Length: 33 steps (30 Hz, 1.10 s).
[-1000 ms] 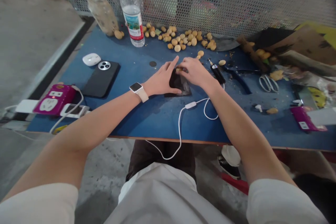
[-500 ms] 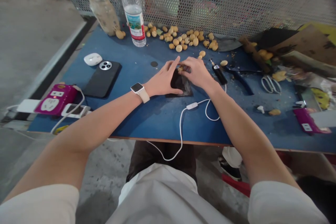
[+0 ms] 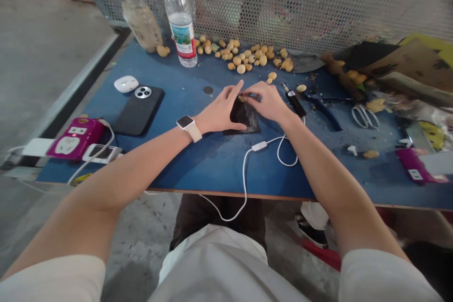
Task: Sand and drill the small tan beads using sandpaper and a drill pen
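Note:
My left hand [image 3: 221,111] lies palm down with its fingers spread, pressing on a dark, scuffed abrasive sheet [image 3: 245,120], with the index finger raised. My right hand [image 3: 264,101] pinches a small tan seed [image 3: 241,98] against the sheet, and its fingertips partly hide the seed. A smartwatch [image 3: 186,123] with a pale strap sits on my left wrist. Many similar tan seeds [image 3: 244,59] lie in a loose pile beyond my hands.
A black phone [image 3: 138,111], white mouse [image 3: 126,84], and magenta power strip [image 3: 75,138] lie left on the blue table [image 3: 212,165]. Blue-handled pliers [image 3: 323,111], scissors [image 3: 365,117], and a water bottle [image 3: 180,23] stand nearby. A white cable [image 3: 259,146] crosses the table. Perforated metal mesh [image 3: 283,4] stands behind.
Both hands stay on the sheet with little visible movement. My head has shifted slightly, so the table sits a little lower in the view.

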Tool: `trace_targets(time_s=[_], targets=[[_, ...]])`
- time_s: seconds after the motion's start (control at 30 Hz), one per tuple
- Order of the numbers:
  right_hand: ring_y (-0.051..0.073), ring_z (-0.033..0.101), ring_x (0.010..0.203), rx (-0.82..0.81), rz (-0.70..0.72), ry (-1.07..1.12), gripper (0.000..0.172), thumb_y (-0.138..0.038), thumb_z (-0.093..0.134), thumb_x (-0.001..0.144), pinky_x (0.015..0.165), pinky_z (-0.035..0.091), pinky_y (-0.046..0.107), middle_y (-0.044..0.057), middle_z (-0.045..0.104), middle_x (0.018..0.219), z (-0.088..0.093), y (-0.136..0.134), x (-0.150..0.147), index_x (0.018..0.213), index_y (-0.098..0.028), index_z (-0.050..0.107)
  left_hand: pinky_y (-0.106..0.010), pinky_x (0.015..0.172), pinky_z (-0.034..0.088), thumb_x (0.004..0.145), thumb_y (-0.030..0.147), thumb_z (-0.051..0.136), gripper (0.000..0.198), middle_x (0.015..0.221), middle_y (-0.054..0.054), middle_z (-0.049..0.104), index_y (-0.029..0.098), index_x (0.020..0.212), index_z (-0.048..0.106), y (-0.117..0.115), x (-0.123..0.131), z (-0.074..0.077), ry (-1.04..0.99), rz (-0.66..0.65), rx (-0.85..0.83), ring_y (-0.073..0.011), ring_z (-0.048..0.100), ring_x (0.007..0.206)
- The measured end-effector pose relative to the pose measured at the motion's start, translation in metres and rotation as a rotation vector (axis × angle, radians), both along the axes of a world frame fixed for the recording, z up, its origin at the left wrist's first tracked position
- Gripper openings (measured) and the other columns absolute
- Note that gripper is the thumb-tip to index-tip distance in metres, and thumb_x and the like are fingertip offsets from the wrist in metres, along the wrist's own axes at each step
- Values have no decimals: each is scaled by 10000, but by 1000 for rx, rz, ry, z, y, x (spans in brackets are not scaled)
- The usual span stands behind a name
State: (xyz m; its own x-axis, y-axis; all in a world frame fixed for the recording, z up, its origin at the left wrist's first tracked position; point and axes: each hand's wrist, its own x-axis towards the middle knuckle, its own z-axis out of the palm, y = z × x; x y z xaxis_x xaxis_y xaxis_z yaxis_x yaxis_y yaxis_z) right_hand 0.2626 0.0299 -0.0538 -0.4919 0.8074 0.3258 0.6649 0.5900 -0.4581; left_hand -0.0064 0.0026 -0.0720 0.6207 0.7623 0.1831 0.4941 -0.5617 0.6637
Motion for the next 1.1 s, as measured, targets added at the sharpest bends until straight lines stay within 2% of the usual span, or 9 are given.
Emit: trace_targets(time_s=[0.1,0.23,0.43,0.63,0.77,0.87,1.1], targets=[[404,809,1196,-15,-1,13,359,-501,772,1158,1145,641,630,153,946,1328,-1,2,-1,1378,-275,943,-854,1558,268,827,718,1057,1645,2003,-330,333,242,2052,67,1,0,-2,12,-7,20,-600,297,1928],[418,783,1242,-28,14,15,298,-526,785,1156,1147,635,635,132,944,1268,3,-1,1,1269,-299,941,-842,1546,313,826,705,1062,1649,1998,-321,342,255,2056,59,2,-1,-4,11,-3,23,-596,323,1917],[420,780,1207,-37,47,7,156,-398,823,1103,1135,633,662,125,917,1227,8,-8,1,1189,-308,918,-844,1549,298,806,673,1071,1639,2012,-309,330,274,2058,92,2,-2,-5,-6,3,15,-600,314,1920],[422,798,1218,1,26,-19,162,-279,762,1076,1147,631,656,151,900,1252,6,0,-10,1167,-277,896,-831,1570,260,767,663,1105,1671,2020,-295,345,279,2057,115,5,-1,-9,-44,4,21,-594,296,1930],[373,822,1086,-52,121,-29,156,-256,776,1041,1104,641,605,129,907,1205,17,-7,-4,1142,-270,893,-813,1565,283,794,691,1083,1667,2028,-336,311,216,2054,100,4,-1,-6,-2,7,19,-585,287,1938],[341,819,995,-87,169,-39,116,-279,811,1035,1103,635,597,103,914,1180,21,-12,1,1121,-277,889,-808,1561,296,807,699,1076,1661,2038,-335,301,225,2055,87,3,-2,-6,8,6,19,-578,286,1942],[394,797,1126,12,19,-38,122,-296,757,1100,1092,637,604,147,884,1184,9,2,-9,1115,-273,875,-799,1582,267,798,671,1096,1651,2033,-299,330,257,2058,113,4,-2,-10,-20,11,35,-578,298,1938]])
